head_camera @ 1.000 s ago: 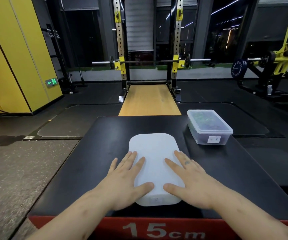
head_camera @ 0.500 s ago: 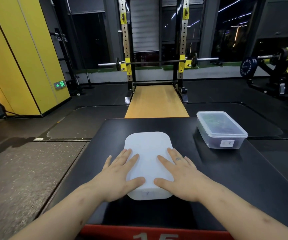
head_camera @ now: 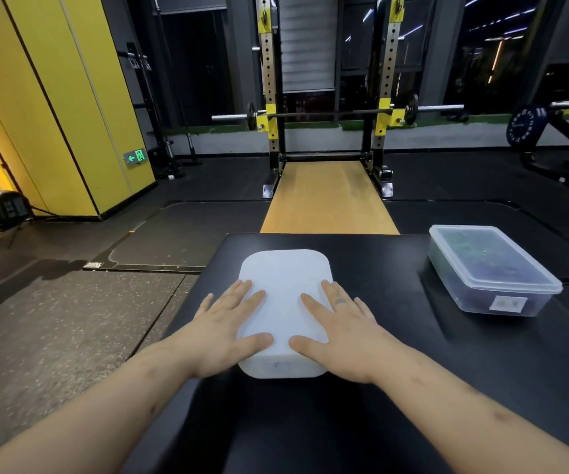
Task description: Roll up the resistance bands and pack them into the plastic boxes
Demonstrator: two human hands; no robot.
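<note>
A white plastic box [head_camera: 285, 292] with its lid on lies in the middle of the black platform [head_camera: 396, 336], long side pointing away from me. My left hand [head_camera: 228, 331] presses flat on the lid's left side, fingers straight and spread. My right hand [head_camera: 343, 333] presses flat on its right side the same way. A second, clear plastic box [head_camera: 488, 268] with a closed lid stands at the platform's right; dark rolled bands show dimly through it. What the white box holds is hidden.
The platform's left edge drops to a speckled rubber floor [head_camera: 54, 336]. Ahead lie a wooden lifting strip [head_camera: 327, 200] and a squat rack with a barbell [head_camera: 327, 114]. Yellow wall panels [head_camera: 54, 97] stand at the left, and a weight machine [head_camera: 549, 131] at the far right.
Both hands stay flat on the white box's lid. The view has shifted left and back, so the boxes sit further right in the frame and the platform's red front edge has left view.
</note>
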